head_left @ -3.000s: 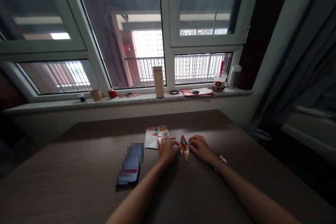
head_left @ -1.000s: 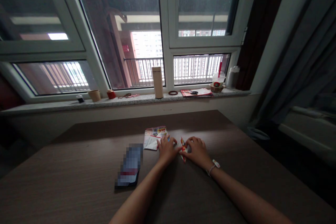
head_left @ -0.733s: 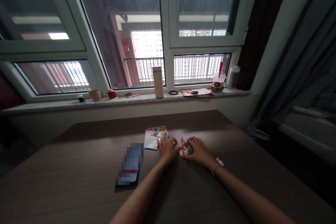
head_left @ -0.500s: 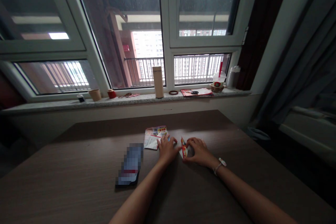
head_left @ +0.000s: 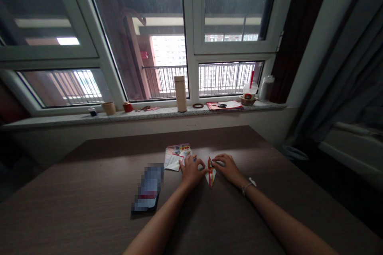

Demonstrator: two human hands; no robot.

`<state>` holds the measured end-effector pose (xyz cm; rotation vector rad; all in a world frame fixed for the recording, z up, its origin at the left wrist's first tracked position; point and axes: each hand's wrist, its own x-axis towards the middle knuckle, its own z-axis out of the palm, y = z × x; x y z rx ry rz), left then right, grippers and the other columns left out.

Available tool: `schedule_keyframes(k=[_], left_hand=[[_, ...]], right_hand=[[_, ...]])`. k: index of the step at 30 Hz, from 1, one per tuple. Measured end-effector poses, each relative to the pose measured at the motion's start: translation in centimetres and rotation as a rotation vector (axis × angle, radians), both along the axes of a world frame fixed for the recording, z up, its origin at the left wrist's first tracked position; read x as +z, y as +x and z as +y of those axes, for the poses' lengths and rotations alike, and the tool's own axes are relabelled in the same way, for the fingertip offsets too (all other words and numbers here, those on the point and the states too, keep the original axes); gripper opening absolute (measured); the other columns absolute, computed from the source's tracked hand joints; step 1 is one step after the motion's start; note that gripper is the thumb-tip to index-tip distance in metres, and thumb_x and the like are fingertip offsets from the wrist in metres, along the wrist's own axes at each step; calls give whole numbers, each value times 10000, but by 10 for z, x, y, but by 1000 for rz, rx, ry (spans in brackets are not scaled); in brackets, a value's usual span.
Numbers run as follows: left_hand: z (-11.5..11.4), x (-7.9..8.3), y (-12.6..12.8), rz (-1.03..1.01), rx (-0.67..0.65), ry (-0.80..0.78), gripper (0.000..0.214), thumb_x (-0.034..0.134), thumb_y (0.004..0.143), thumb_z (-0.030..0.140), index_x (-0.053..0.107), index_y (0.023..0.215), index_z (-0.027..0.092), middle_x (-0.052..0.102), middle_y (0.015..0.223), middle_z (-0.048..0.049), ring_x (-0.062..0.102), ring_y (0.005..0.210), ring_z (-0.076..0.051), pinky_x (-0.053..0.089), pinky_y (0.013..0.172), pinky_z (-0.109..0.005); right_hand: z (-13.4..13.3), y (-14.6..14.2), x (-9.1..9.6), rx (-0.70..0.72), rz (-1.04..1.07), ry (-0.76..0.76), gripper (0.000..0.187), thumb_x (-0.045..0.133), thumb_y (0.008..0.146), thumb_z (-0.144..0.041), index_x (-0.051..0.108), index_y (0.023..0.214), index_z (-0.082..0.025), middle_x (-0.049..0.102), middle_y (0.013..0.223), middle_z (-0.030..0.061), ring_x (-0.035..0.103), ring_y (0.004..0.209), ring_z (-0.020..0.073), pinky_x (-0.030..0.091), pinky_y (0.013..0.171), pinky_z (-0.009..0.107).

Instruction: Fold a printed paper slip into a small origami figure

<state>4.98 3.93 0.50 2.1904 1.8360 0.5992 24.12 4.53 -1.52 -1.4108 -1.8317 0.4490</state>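
Note:
A folded red, white and yellow paper piece (head_left: 211,173) lies on the dark wood-grain table (head_left: 74,191), pointed at both ends like a narrow kite. My right hand (head_left: 227,169) rests flat just right of it, fingertips at its upper edge. My left hand (head_left: 191,171) lies just left of the paper piece, fingers curled and close to its edge. Behind that hand is a small stack of printed colourful paper sheets (head_left: 176,156), its near corner by my left fingertips. A white band circles my right wrist.
A phone (head_left: 146,188) with a pixelated screen lies left of my left arm. Along the stone windowsill (head_left: 134,116) stand a beige bottle (head_left: 180,93), a cup with a red straw (head_left: 249,91), and small items. A dark curtain (head_left: 335,48) hangs at right.
The folded paper has gone from a narrow form pressed between my hands to a wider, flatter kite shape. My right hand has moved slightly away and up from it.

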Motion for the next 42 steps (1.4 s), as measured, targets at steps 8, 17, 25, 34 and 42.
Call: schedule_keyframes(k=[8, 17, 25, 34, 42], left_hand=[[0, -2, 0, -11, -66, -12, 195, 689, 759, 467, 675, 854, 297, 459, 1398, 1, 238, 1381, -306, 63, 1064, -694], [1, -3, 0, -57, -88, -11, 139, 678, 774, 434, 688, 827, 306, 499, 1367, 20, 250, 1377, -307, 37, 1054, -712], [4, -3, 0, -111, -82, -18, 115, 596, 841, 347, 711, 855, 347, 537, 1338, 48, 289, 1360, -290, 23, 1057, -715], [6, -2, 0, -136, -76, -44, 132, 586, 846, 334, 716, 866, 352, 558, 1324, 52, 320, 1340, -281, 5, 1062, -708], [6, -1, 1, -150, -84, -38, 102, 624, 814, 355, 726, 808, 343, 583, 1304, 48, 327, 1333, -294, 3, 1048, -722]], right_hand=[[5, -8, -3, -59, 7, -31, 215, 590, 800, -429, 722, 811, -260, 663, 1057, 30, 527, 1084, 233, 350, 980, 376], [6, -6, -3, -61, 59, -12, 189, 601, 788, -400, 711, 783, -246, 679, 949, 30, 541, 1034, 228, 356, 951, 364], [7, -3, -3, -49, 98, -1, 231, 580, 800, -430, 719, 787, -245, 685, 912, 34, 547, 1003, 235, 358, 932, 359], [11, -2, -8, -32, 135, 19, 295, 566, 799, -488, 735, 808, -246, 704, 907, 44, 557, 980, 240, 348, 905, 357], [11, -2, -10, -31, 148, 19, 310, 571, 797, -512, 736, 799, -249, 699, 892, 41, 549, 972, 231, 327, 915, 361]])
